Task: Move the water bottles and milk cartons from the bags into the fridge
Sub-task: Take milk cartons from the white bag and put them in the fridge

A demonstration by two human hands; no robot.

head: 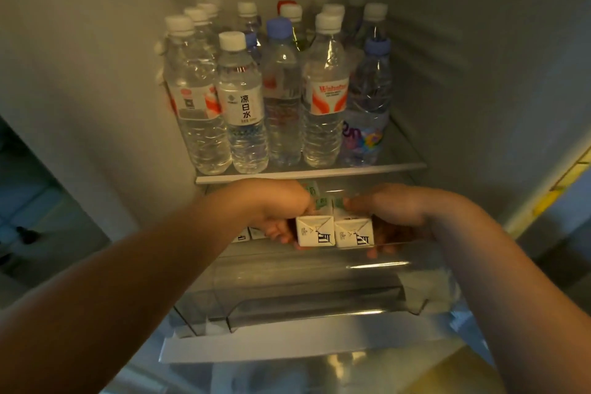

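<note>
Left grip (281, 213) and right grip (395, 206) are clamped from either side on two white, black-printed milk cartons (315, 230), held touching at the clear drawer (287, 285) rim, below the shelf (310, 172) of water bottles (243, 102).

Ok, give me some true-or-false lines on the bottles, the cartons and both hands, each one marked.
The water bottles stand upright on the shelf. True.
Every bottle cap is white. False: some caps are blue, one red.
The left hand holds the left carton. True.
The right hand is empty. False: it holds the right carton.
Both cartons are above the shelf. False: they are below it.
</note>
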